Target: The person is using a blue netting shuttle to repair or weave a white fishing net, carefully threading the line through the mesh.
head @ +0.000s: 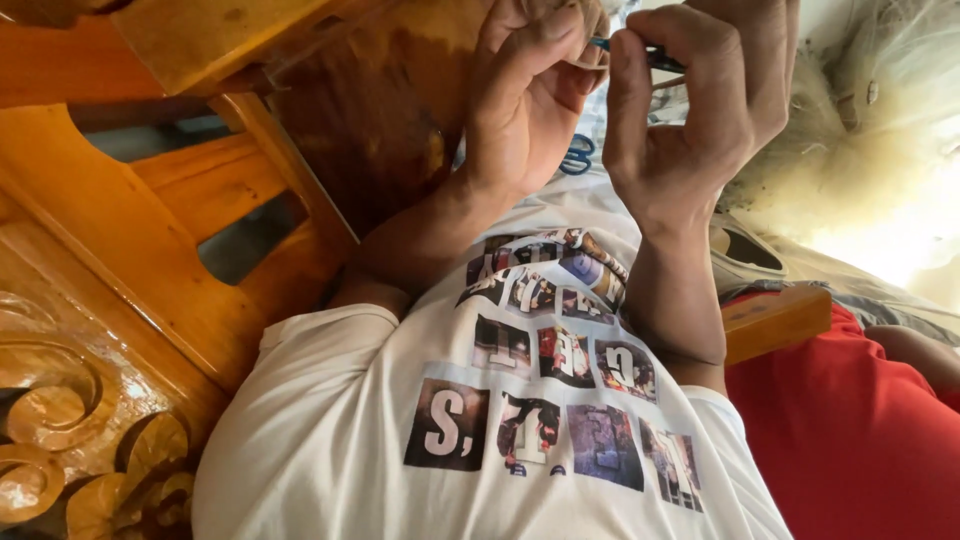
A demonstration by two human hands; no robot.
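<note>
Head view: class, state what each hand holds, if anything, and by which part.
The right hand pinches a thin blue tool between thumb and fingers, mid-shaft. The left hand pinches something pale by the tool's tip; what it is cannot be told.

A carved wooden chair (150,250) stands left of the white printed shirt (500,440); red cloth (850,430) lies right of it.

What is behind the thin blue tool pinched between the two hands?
Behind the thin blue tool, pale fine netting shows. The right hand and left hand cover its ends.
</note>
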